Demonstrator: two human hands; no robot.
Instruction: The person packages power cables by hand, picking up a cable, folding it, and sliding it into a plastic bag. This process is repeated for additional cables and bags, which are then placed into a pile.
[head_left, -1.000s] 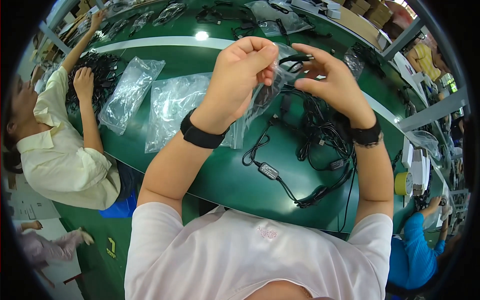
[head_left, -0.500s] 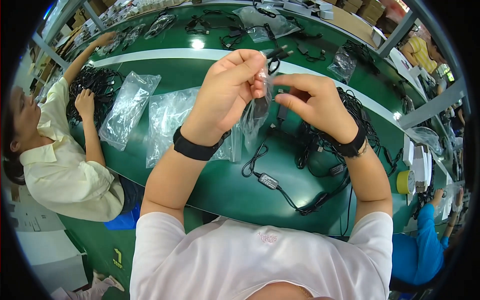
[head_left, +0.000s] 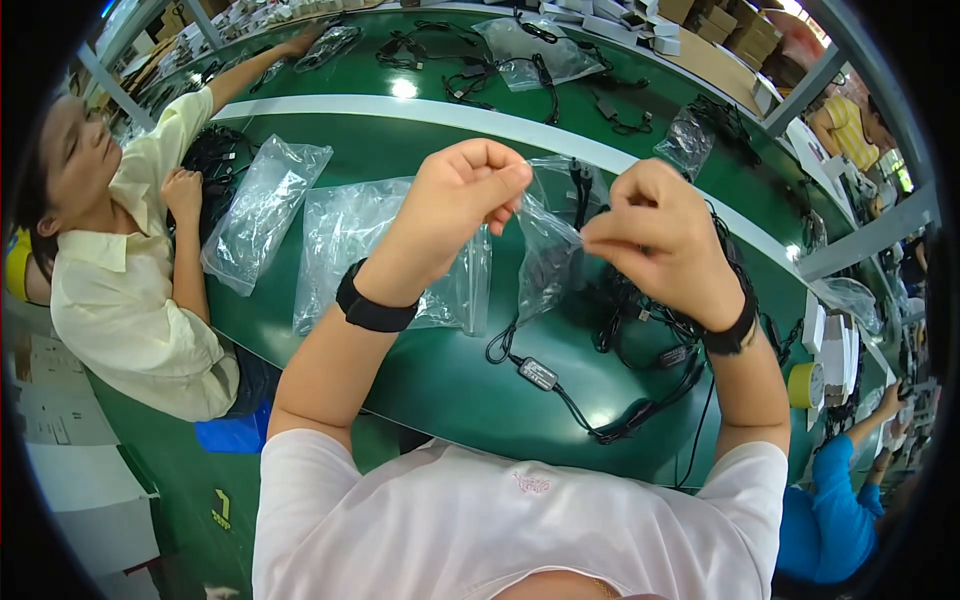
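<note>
The clear plastic bag [head_left: 545, 255] hangs between my two hands, in front of me and above the tabletop [head_left: 455, 390]. I judge it light and limp, its thin film slippery and quick to crease, so it seems best taken by the edges near the top, between thumb and fingertip. Any cable inside would probably be bendy and pull the lower part down. The bag looks see-through, wrinkled and shiny, narrowing to a corner at the bottom; dark shapes show through it. A black cable end [head_left: 580, 195] stands near its top, though I can't tell whether it is inside the film or behind it.

My left hand [head_left: 452, 215] pinches the upper left edge between thumb and forefinger, and my right hand [head_left: 675, 245] pinches the film at the right side.

Below the bag lies a black cable with a small box [head_left: 538, 373]; tangled black cables [head_left: 640, 300] sit under my right hand. To the left are flat clear bags [head_left: 340, 245], and beyond them a co-worker in a pale yellow shirt [head_left: 140, 300].
</note>
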